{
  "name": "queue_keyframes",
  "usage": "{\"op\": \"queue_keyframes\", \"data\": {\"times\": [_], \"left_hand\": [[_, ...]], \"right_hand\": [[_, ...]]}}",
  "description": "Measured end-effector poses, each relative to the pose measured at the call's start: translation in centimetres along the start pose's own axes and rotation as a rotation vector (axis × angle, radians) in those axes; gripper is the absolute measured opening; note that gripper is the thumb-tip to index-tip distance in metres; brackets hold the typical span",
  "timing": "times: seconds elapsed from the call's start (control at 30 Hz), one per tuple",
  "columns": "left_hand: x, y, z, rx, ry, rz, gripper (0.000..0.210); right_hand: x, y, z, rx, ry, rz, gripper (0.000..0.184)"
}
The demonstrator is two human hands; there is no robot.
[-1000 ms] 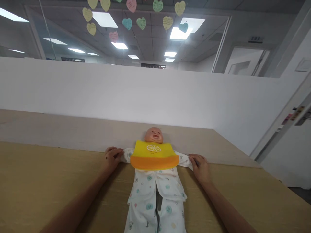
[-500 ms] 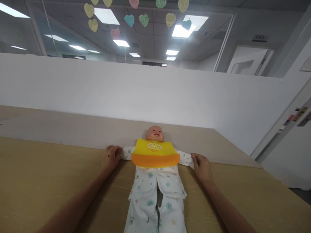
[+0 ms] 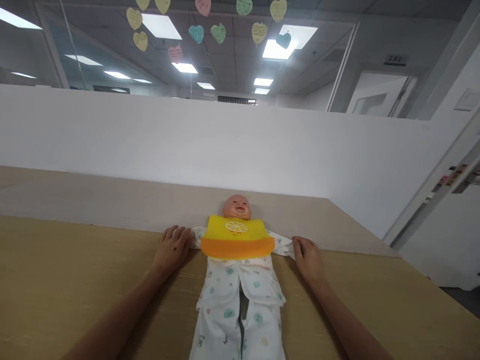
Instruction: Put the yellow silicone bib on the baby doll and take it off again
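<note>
A baby doll (image 3: 237, 207) lies on its back on the table, head toward the wall, its arms stretched out sideways. It wears a white printed outfit (image 3: 258, 285) and a yellow bib (image 3: 247, 229) with an orange lower pocket and a citrus-slice design. My left hand (image 3: 174, 249) rests palm down at the end of one sleeve (image 3: 197, 236), fingers laid out and slightly apart. At the other sleeve (image 3: 283, 245), my right hand (image 3: 309, 257) pinches the cuff between thumb and forefinger. The doll's own hands are out of sight.
A grey mat or board (image 3: 112, 200) covers the far part of the wooden table (image 3: 75, 280). Behind it rises a white wall (image 3: 168, 140) topped by glass with heart-shaped paper notes (image 3: 196, 34). A white door (image 3: 446, 240) stands at the right.
My left hand has turned flatter, with its fingers spread more over the sleeve end. My right hand still holds its cuff. The view has shifted slightly; the doll lies the same way.
</note>
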State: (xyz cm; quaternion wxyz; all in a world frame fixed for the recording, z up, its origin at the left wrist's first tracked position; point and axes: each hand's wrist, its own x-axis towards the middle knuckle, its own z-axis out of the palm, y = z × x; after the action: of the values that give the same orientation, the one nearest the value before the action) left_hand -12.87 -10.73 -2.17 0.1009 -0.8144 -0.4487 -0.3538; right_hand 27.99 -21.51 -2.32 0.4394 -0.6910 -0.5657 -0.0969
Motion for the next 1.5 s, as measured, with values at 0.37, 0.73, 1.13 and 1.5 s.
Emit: {"op": "queue_keyframes", "data": {"times": [0.37,0.73,1.13,1.5], "left_hand": [[4.4,2.6,0.8,-0.431,0.03,-0.258,0.031],[12.5,4.6,6.0,-1.336,-0.409,-1.054,0.042],[11.9,5.6,6.0,-1.652,-0.472,-1.013,0.053],[7.1,8.0,2.3,-1.78,-0.397,-0.881,0.051]], "right_hand": [[4.0,-5.6,2.2,0.37,-0.163,0.156,0.034],[11.0,-8.1,9.2,1.023,-0.667,0.944,0.052],[9.2,-7.7,9.9,1.159,-0.549,0.824,0.036],[3.7,-9.4,6.6,1.315,-0.441,0.725,0.027]]}}
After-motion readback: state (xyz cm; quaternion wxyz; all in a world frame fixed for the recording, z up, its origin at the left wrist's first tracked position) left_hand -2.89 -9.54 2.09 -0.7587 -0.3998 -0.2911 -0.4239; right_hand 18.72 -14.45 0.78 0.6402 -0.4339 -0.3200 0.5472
